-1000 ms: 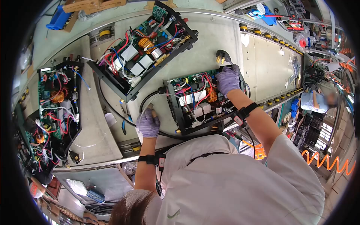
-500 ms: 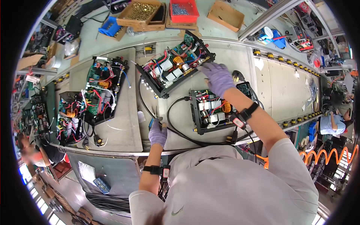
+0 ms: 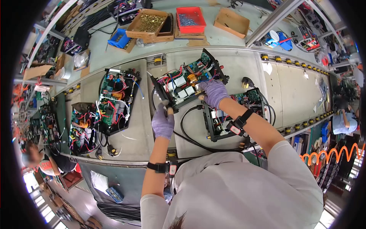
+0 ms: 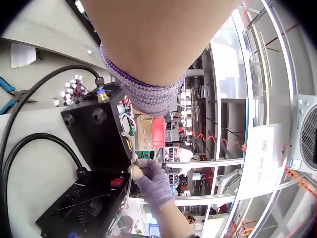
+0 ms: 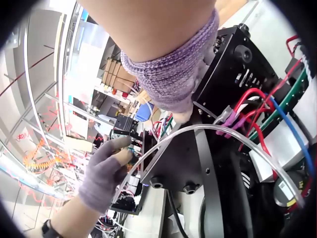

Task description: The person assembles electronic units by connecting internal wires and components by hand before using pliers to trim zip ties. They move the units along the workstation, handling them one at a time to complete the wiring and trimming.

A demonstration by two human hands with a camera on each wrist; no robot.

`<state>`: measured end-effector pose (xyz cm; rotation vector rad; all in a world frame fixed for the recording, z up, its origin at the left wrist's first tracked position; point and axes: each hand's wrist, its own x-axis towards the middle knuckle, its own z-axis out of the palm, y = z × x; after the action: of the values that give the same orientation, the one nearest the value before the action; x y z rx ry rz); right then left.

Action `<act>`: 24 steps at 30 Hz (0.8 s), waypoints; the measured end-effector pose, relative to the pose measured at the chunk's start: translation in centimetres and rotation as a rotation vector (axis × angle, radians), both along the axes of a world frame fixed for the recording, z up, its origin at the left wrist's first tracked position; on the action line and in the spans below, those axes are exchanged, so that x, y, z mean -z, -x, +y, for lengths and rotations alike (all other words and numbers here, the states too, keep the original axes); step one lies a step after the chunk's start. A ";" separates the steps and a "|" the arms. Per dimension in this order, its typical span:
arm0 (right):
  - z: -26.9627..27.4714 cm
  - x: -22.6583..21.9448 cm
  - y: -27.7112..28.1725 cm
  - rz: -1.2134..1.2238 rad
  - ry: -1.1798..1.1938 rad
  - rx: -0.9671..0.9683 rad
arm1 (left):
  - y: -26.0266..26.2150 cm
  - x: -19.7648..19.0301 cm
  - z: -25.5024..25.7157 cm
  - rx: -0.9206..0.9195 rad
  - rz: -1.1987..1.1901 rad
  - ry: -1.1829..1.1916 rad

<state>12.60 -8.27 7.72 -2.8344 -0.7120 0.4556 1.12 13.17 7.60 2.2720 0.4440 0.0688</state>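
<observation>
An uncased black electronics chassis (image 3: 183,89), with green boards, white blocks and red wires, stands tilted across the mat. My gloved left hand (image 3: 163,122) is at its near left corner, thumb and fingers to either side of the end panel; in the right wrist view this left hand (image 5: 101,176) has half-curled fingers. My gloved right hand (image 3: 215,91) grips the chassis' near long edge. From the left wrist, the right hand (image 4: 153,183) appears pinching that edge. A second chassis (image 3: 228,131) lies partly under my right forearm. Its black power cable (image 3: 187,139) loops over the mat.
Other open chassis (image 3: 116,101) stand on the left board. Behind the line are a carton of brass parts (image 3: 146,23), a red bin (image 3: 190,19) and a blue bin (image 3: 119,38). Blue-handled pliers (image 4: 10,94) lie near the cable. A plug (image 3: 248,82) sits behind the second chassis.
My right hand left the second chassis, reached the tilted one's far right end, then slid to its near edge. My left hand moved from the cable up to the tilted chassis' corner.
</observation>
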 end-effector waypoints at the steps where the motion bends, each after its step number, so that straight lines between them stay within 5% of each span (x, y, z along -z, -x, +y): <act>1: -0.2 0.0 0.4 0.020 0.021 0.011 | -1.6 1.0 -0.2 0.064 -0.132 -0.006; 3: -0.8 0.0 0.1 0.054 -0.022 0.025 | -4.2 1.7 -0.7 0.149 0.005 -0.149; 5: -1.4 -1.2 -1.9 0.221 -0.121 0.118 | -6.3 3.4 -0.8 0.305 -0.166 -0.210; 6: -1.8 -0.6 -2.6 -0.023 -0.023 0.112 | -6.8 4.2 -0.7 0.378 -0.253 -0.241; 9: -2.6 0.2 -5.7 -0.244 0.177 -0.084 | -7.4 5.6 -0.6 0.421 -0.251 -0.304; 16: 1.7 1.7 -8.2 -0.040 0.733 -0.586 | -7.1 6.0 -0.6 0.348 -0.217 -0.335; 24: -1.3 4.0 -9.2 -0.112 0.613 -0.595 | -7.3 6.6 -0.5 0.328 -0.281 -0.264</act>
<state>21.77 -9.58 3.74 -3.1591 -1.7138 0.7030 8.46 12.66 1.04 2.5139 -0.0937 0.2900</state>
